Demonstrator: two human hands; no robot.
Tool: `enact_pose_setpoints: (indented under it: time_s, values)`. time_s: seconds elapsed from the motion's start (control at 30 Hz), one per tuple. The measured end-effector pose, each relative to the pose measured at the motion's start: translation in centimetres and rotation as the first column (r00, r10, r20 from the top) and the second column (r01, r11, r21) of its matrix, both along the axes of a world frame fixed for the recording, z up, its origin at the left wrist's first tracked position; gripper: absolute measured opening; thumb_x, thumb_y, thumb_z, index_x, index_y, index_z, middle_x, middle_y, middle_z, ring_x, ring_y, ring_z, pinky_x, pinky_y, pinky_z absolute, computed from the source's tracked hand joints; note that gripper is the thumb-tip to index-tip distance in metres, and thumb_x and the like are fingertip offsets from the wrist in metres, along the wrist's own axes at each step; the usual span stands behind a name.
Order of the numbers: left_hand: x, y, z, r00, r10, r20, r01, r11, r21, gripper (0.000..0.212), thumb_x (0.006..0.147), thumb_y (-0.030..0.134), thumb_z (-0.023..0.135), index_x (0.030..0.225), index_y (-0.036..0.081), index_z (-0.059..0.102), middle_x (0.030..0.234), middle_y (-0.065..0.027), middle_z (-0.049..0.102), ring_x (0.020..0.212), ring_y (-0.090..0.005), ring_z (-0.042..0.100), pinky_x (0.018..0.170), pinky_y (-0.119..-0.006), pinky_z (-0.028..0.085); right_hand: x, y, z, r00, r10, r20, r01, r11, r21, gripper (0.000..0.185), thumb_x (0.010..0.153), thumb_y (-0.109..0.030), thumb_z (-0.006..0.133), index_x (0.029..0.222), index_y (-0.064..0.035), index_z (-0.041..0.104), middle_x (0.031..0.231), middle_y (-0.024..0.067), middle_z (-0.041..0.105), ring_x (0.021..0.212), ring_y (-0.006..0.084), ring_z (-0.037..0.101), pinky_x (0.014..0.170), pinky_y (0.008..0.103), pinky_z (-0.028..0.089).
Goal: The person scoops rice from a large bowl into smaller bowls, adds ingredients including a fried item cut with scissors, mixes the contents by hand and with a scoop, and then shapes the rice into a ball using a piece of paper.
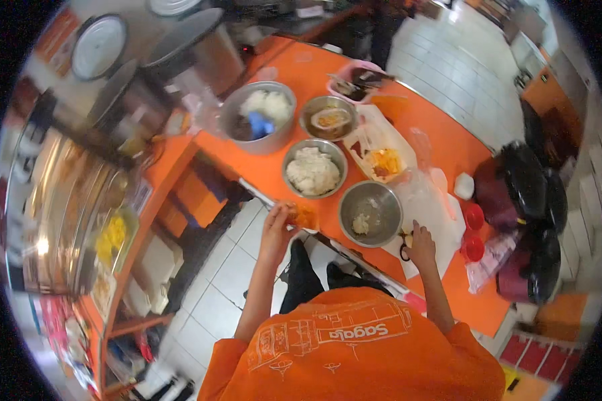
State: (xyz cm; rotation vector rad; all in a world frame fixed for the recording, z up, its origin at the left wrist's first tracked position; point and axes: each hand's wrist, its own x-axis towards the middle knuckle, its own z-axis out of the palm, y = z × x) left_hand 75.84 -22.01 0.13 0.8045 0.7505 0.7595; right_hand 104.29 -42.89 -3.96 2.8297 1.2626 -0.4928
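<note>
My left hand (280,220) pinches a small packet of orange food (305,216) at the table's near edge; blur hides its exact contents. My right hand (423,245) reaches over a white sheet (434,210) with its fingers extended and nothing visible in them. Dark-handled scissors (405,250) lie right beside its thumb; whether they touch is unclear. Between my hands stands a steel bowl (353,235) with a little white rice (361,224) left inside. Behind it, another steel bowl (286,175) is heaped with rice (313,171).
A large pot (226,123) holds rice and a blue object (260,125). Near it are a bowl with an egg-like food (329,119), a tray of yellow-orange food (385,163) and a pink basin (342,92). Red cups (473,216) and dark rice cookers (501,175) stand at right.
</note>
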Motion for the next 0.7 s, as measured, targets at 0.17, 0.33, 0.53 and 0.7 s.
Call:
enact_pose_setpoints:
  time_s: [0.17,0.33,0.53,0.7]
  values:
    - [2.7,7.2,0.8,0.984,-0.178,0.023,0.178,0.984,0.017,0.018,0.09,0.026,0.047,0.099,0.012,0.052,0.093,-0.0016,0.054,0.085,-0.0141,0.054,0.069,-0.03,0.048,-0.9,-0.4,-1.4,0.996,-0.092,0.02,0.088,0.986,0.144,0.056,0.067,-0.024,0.067,0.116,-0.0071,0.045,0.097,0.0132,0.052,0.094,0.0296,0.052,0.072,0.0409,0.047]
    - [5.8,12.9,1.1,0.924,-0.382,-0.023,0.382,0.924,-0.02,0.018,0.089,0.026,0.049,0.099,0.012,0.052,0.096,-0.002,0.054,0.088,-0.015,0.054,0.071,-0.032,0.049,-2.0,0.4,-1.7,0.948,-0.311,0.065,0.273,0.902,0.334,0.032,0.069,-0.02,0.065,0.098,-0.0078,0.055,0.093,0.0116,0.053,0.088,0.0296,0.052,0.074,0.04,0.045]
    - [8.3,16.0,2.4,0.833,-0.552,-0.031,0.552,0.833,0.01,0.014,0.091,0.019,0.046,0.099,0.011,0.054,0.1,0.001,0.053,0.089,-0.0109,0.055,0.075,-0.03,0.051,-3.2,1.1,-1.1,0.927,-0.352,0.131,0.269,0.866,0.422,0.025,0.068,-0.019,0.067,0.089,-0.0109,0.056,0.089,0.0089,0.053,0.085,0.0285,0.052,0.07,0.0399,0.045]
    - [9.6,15.6,1.5,0.831,-0.554,-0.052,0.551,0.832,-0.06,0.013,0.091,0.019,0.046,0.099,0.012,0.054,0.098,0.0016,0.053,0.087,-0.0105,0.055,0.075,-0.03,0.05,-3.2,0.2,-2.1,0.946,-0.324,0.025,0.281,0.853,0.439,0.023,0.067,-0.013,0.066,0.088,-0.0092,0.056,0.089,0.0101,0.05,0.085,0.0282,0.05,0.073,0.0374,0.045]
